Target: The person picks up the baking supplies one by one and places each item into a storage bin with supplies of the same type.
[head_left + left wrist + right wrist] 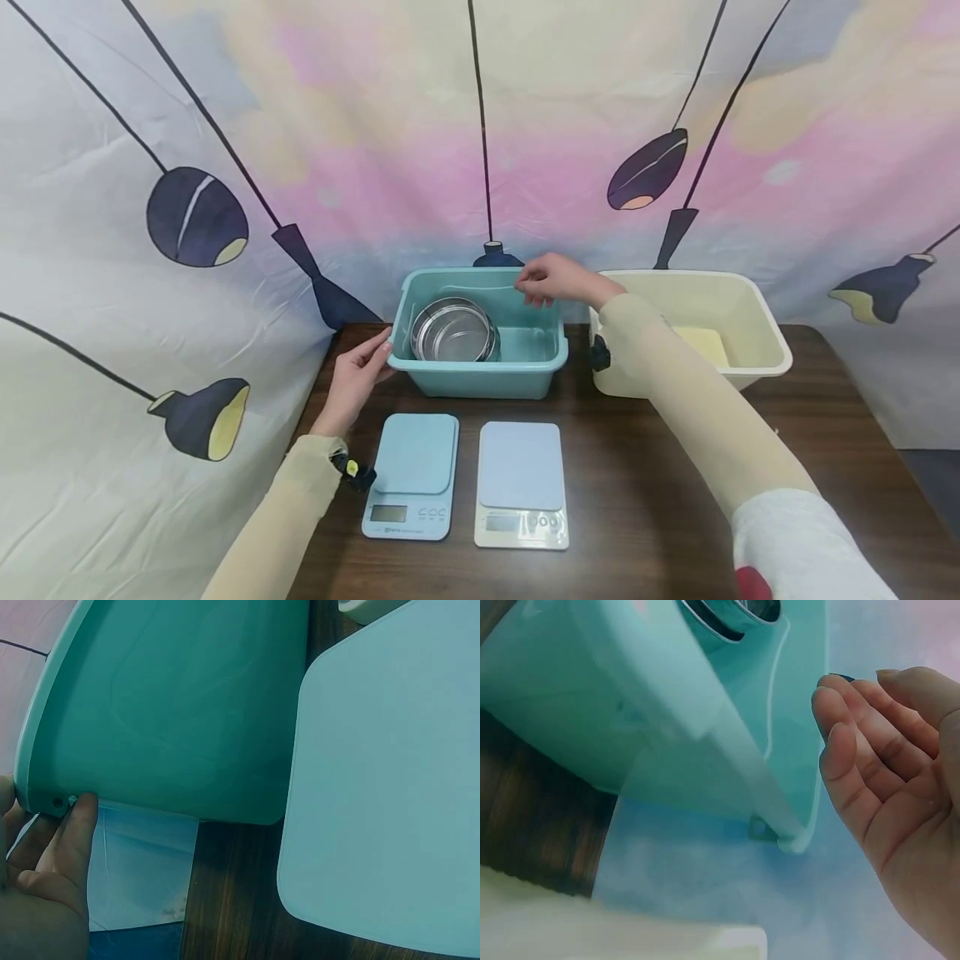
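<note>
Left hand (352, 382) — on teal basin (480, 382)

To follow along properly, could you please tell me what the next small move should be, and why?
Probably lower the right hand to the round metal dishes and grip one: that hand is empty above the blue tub, the left hand holds the tub's left rim, which may steady it, and the dishes sit inside, toward that left side.

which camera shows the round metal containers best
The head view: it looks down into the teal bin and shows the round metal containers most fully. The right wrist view catches only part of them at its top edge; the left wrist view shows none.
</note>
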The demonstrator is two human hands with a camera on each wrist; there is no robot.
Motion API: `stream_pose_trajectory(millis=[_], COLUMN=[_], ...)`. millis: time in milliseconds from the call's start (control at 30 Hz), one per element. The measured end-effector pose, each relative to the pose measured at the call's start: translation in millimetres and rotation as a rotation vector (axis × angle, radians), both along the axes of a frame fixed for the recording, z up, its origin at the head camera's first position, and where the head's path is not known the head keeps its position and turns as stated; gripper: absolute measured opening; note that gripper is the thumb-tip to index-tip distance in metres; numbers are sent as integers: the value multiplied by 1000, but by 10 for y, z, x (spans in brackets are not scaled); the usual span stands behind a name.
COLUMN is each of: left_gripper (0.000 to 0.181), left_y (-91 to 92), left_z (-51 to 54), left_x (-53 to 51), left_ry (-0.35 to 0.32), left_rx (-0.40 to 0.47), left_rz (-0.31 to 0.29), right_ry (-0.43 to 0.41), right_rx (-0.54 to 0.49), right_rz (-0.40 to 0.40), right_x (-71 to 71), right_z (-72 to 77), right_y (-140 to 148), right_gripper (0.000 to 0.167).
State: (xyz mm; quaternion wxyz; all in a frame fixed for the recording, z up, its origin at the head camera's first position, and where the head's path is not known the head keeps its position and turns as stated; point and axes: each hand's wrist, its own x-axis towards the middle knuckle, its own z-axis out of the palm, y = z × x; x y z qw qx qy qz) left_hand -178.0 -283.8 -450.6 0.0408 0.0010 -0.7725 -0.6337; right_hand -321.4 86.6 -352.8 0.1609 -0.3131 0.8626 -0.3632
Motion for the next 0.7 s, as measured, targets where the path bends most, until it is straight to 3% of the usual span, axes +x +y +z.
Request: stream_pose_trajectory(millis=[333, 700], left_gripper=[50, 51], left_y=[-10, -6], left_z=[17, 9], left_x=[-18, -14], left_ry=[-8, -15], left_rx=[19, 1], left_rz=[-23, -5], right_ry=[38, 80], right_rx=[-62, -64], right_rz=[-2, -60], right_x=[167, 416], right_z=[78, 94], right_y=[376, 836], right_gripper=[25, 24])
